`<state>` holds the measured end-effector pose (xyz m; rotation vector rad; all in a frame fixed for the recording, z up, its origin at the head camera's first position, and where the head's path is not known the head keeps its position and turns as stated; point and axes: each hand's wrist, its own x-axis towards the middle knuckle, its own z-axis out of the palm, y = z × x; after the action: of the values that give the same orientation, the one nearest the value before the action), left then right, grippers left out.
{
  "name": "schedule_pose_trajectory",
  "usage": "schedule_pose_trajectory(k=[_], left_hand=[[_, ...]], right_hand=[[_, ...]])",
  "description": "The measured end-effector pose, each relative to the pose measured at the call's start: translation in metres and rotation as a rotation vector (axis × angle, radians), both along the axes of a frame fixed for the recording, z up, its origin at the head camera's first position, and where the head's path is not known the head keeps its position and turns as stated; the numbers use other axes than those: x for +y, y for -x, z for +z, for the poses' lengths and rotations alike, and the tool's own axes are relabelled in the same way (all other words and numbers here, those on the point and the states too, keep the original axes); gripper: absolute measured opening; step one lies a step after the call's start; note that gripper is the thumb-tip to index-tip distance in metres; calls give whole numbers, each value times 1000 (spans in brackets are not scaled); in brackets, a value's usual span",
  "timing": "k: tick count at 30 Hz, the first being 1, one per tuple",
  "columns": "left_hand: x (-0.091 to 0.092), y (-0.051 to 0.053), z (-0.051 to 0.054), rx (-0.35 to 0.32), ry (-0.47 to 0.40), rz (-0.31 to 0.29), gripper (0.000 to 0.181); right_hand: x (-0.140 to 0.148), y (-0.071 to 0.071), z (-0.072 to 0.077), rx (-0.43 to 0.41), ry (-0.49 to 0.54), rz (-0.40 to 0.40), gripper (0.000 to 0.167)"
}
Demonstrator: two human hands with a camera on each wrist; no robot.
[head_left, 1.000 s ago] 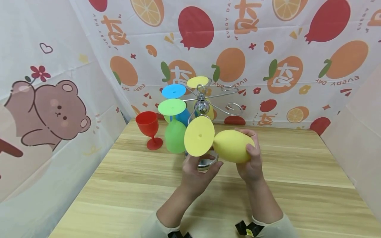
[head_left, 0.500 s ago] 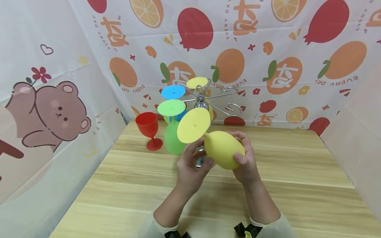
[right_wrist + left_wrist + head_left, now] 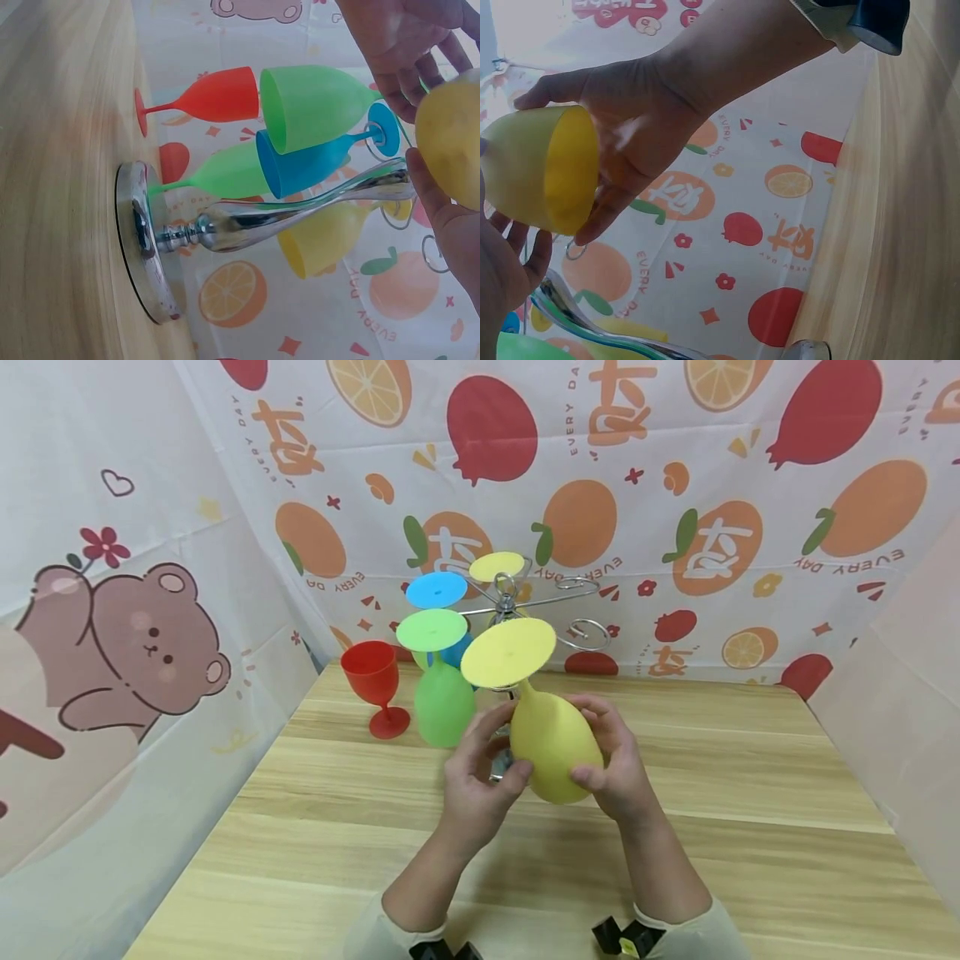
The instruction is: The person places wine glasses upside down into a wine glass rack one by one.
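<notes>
A yellow plastic goblet (image 3: 555, 747) is held upside down and slightly tilted, its round foot up in front of the metal stand. My right hand (image 3: 617, 764) grips the bowl from the right, thumb in front; in the left wrist view its fingers wrap the bowl (image 3: 525, 165) near the mouth. My left hand (image 3: 476, 781) has its curled fingers and thumb at the bowl's left side. The chrome stand (image 3: 255, 221) rises behind, its column mostly covered by the hands in the head view. Whether the goblet's stem touches a stand arm is hidden by its foot.
A green goblet (image 3: 442, 702), a blue goblet (image 3: 307, 161) and a yellow goblet (image 3: 322, 236) hang upside down on the stand. On the table stand a red goblet (image 3: 372, 672) and another green one (image 3: 232, 169). Curled wire arms (image 3: 588, 633) reach right. Printed cloth (image 3: 637, 527) hangs behind.
The yellow goblet has turned from lying sideways to nearly upside down, its foot swinging up. My right hand has shifted left and slightly down, and my left hand has come against the bowl.
</notes>
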<state>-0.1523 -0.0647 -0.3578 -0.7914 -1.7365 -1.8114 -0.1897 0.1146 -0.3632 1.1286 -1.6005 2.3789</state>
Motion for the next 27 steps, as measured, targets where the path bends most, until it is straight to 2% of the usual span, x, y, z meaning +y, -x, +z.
schedule_pose_trajectory(k=[5, 12, 23, 27], left_hand=[[-2, -1, 2, -17, 57, 5, 53], [-5, 1, 4, 3, 93, -12, 52], [-6, 2, 8, -190, 203, 72, 58], [-6, 5, 7, -224, 203, 71, 58]], right_hand=[[3, -2, 3, 1, -71, -8, 66], [3, -4, 1, 33, -73, -38, 71], [-5, -2, -6, -18, -72, -255, 74], [-7, 0, -7, -38, -84, -311, 78]])
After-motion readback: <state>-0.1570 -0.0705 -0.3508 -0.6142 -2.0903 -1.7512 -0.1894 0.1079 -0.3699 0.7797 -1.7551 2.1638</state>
